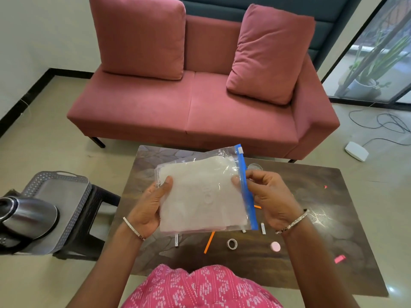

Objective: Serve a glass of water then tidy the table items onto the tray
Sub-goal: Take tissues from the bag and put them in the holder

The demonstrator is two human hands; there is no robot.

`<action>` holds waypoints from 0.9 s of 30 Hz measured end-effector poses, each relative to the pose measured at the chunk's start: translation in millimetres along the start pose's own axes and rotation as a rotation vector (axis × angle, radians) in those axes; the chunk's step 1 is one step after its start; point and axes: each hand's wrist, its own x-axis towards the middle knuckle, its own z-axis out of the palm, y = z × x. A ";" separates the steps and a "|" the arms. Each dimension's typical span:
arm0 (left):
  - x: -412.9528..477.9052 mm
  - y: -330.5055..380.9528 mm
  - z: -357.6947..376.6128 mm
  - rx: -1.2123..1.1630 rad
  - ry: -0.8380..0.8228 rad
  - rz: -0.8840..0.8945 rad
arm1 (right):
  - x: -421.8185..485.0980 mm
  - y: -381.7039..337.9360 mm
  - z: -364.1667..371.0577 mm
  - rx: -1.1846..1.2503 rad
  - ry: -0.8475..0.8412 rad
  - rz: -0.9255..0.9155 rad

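I hold a clear zip bag (200, 192) with a blue zipper strip and white paper inside, above the dark table (311, 230). My left hand (149, 205) grips its left edge, thumb on top. My right hand (266, 196) pinches the blue zipper side. A clear glass (255, 167) stands on the table behind the bag, mostly hidden. The grey tray (66, 187) sits on a dark stool at the left, with a steel kettle (24, 218) on it.
On the table lie an orange strip (209, 242), a tape roll (232, 243), a pink round lid (275, 246), small white tubes (263, 228) and pink paper bits (340, 259). A pink sofa (200, 107) stands beyond the table. Cables lie on the floor at the right.
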 end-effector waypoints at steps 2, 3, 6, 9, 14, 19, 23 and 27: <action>3.3 -3.8 -9.1 -0.021 0.000 -0.012 | 2.8 1.5 -4.0 0.031 0.040 -0.002; 4.9 -5.5 -13.8 -0.038 0.003 -0.021 | 4.6 2.4 -5.1 0.060 0.063 0.007; 8.9 -10.9 -24.3 -0.083 0.017 -0.061 | 8.6 6.8 -4.8 0.087 0.172 0.024; 11.8 -15.5 -33.3 -0.120 0.034 -0.105 | 12.9 10.8 -6.7 0.141 0.327 -0.005; 14.7 -18.8 -43.6 -0.174 0.078 -0.152 | 17.5 15.3 -21.0 0.052 0.616 -0.224; 14.1 -16.1 -44.3 -0.188 0.071 -0.155 | 20.2 18.8 -43.6 -0.264 0.955 -0.484; 12.5 -16.4 -43.5 -0.205 0.052 -0.176 | 31.0 24.9 -48.4 -0.659 0.782 -0.316; 12.6 -16.2 -41.8 -0.209 0.013 -0.182 | 40.9 41.6 -17.4 -0.659 0.341 -0.056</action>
